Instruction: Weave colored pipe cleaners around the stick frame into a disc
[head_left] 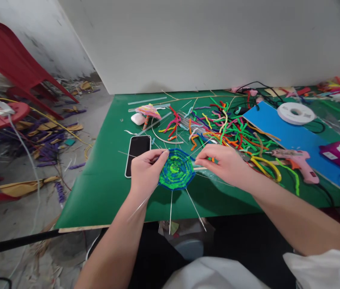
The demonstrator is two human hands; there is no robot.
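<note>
While the left hand (146,170) pinches the rim of the green-and-blue woven pipe-cleaner disc (176,169) at frame centre, the right hand (225,162), fingertips closed on its blue outer strand, seems mid-weave, needing it tucked round the next white spoke (170,212).

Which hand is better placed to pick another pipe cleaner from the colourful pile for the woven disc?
Probably the right hand: it sits beside the pile of colourful pipe cleaners, at the right edge of the round green and blue woven disc. The left hand grips the disc's far side, steadying it.
</note>
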